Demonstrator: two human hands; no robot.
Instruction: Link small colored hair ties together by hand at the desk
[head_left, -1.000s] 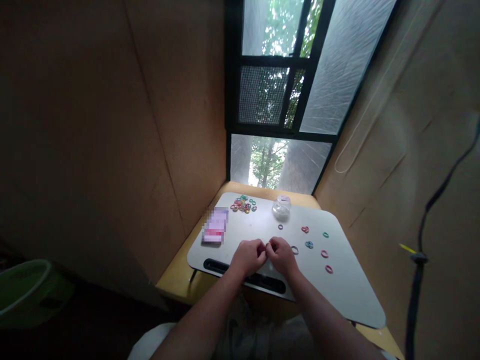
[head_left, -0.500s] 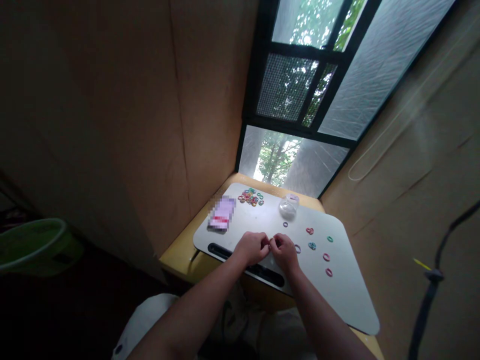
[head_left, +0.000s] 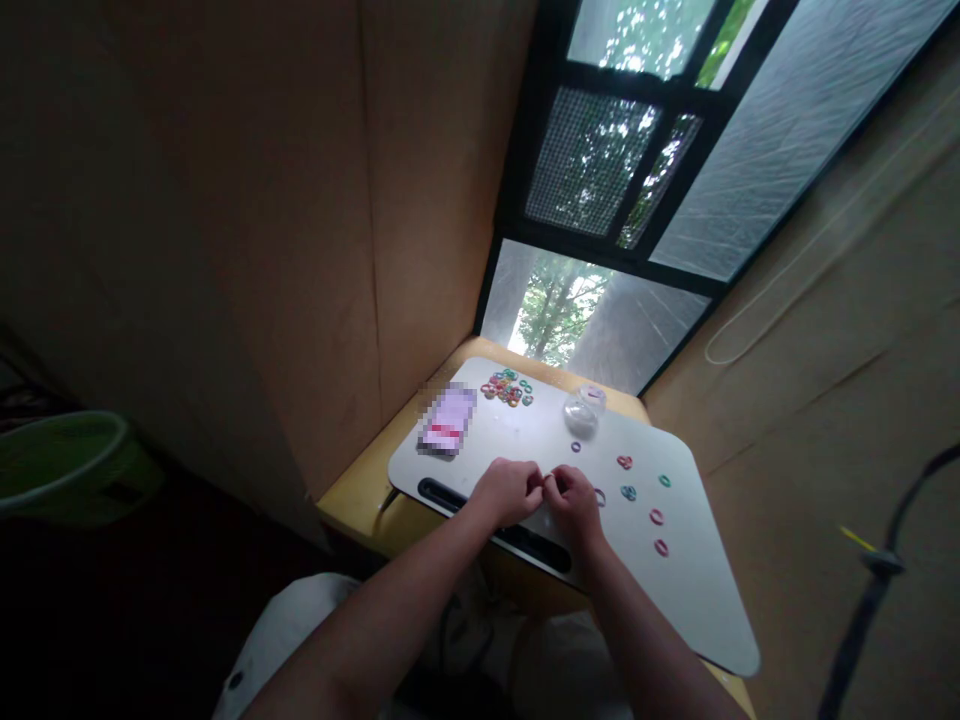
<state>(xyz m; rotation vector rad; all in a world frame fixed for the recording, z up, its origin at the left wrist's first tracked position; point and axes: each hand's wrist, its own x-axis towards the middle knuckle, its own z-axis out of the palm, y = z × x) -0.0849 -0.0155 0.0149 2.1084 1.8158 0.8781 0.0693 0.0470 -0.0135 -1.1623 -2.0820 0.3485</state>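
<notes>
Over the near edge of a white lap table (head_left: pixel 705 590), my left hand (head_left: pixel 511 492) and my right hand (head_left: pixel 573 500) meet with fingertips pinched. Whatever lies between the fingertips is too small to name. Beside my right hand, a pale purple ring (head_left: pixel 599 497) is partly covered by it. Farther right lie a blue-green looped piece (head_left: pixel 628 493), a red looped piece (head_left: pixel 625 462), a green ring (head_left: pixel 664 481) and two pink rings (head_left: pixel 657 517). A small purple ring (head_left: pixel 576 447) sits beyond my hands.
A pile of colourful small rings (head_left: pixel 510 388) lies at the table's far left, near a blurred phone-like item (head_left: pixel 448 420). A clear plastic container (head_left: pixel 581 417) stands at the back. A green basket (head_left: pixel 67 465) is at left; a dark cable (head_left: pixel 862 610) hangs at right.
The view has shifted slightly. My hands stay together at the same spot, with the fingertips a little differently placed. The things on the table have not moved.
</notes>
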